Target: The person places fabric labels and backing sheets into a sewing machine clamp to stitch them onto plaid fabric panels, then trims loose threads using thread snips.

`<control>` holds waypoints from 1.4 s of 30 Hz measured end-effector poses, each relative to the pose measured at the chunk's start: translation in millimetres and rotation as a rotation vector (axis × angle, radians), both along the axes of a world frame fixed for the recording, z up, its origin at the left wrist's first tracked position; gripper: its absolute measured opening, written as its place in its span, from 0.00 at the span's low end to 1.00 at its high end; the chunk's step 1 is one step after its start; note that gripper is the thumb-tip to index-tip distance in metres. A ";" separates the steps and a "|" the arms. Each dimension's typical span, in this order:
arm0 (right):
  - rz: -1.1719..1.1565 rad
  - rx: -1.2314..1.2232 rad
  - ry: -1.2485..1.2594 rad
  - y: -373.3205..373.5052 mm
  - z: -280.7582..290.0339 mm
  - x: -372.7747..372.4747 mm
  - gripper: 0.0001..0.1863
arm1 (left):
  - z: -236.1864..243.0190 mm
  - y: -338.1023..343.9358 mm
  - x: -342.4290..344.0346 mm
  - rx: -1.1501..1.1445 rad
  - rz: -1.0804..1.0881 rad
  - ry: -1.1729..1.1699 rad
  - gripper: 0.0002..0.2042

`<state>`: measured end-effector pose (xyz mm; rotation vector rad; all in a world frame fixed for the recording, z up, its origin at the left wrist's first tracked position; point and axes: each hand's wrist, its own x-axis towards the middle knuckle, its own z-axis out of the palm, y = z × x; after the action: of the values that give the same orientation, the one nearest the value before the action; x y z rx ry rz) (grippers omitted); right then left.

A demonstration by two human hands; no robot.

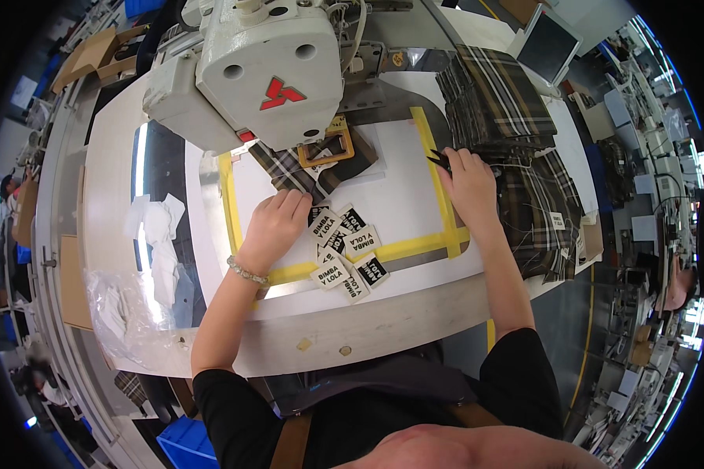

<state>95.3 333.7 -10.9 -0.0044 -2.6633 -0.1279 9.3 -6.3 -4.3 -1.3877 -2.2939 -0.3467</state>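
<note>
My left hand (276, 228) is closed at the near edge of a brown, black and white plaid fabric piece (285, 166), its fingertips pinching it. The fabric lies beneath the sewing machine's orange rectangular clamp frame (326, 154). My right hand (471, 187) is closed round small black thread snips (440, 160), whose two pointed tips face left, over the yellow tape edge. Loose black and cream fabric labels (330, 273) lie in an overlapping heap just right of my left hand.
The white sewing machine head (270, 74) overhangs the work from the far side. Folded plaid fabric stacks (504, 98) stand right of my right hand. Yellow tape (403, 248) borders the white work surface. A clear plastic bag (125, 309) and white scraps (160, 227) lie left.
</note>
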 end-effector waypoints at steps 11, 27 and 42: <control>0.046 -0.230 0.158 -3.0 -7.5 5.7 0.07 | -4.2 17.2 9.6 0.021 0.067 -0.053 0.05; 0.466 -0.269 -0.041 -40.1 -4.4 -36.4 0.24 | -3.3 15.5 12.8 0.210 0.168 -0.143 0.07; 0.211 -0.952 -0.401 -68.9 8.8 -85.4 0.21 | -3.9 19.0 12.3 0.358 0.157 -0.291 0.04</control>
<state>9.8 264.8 -2.1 -0.0049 -2.8059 1.3148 21.6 12.8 -8.2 -1.0271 -2.3937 -0.9092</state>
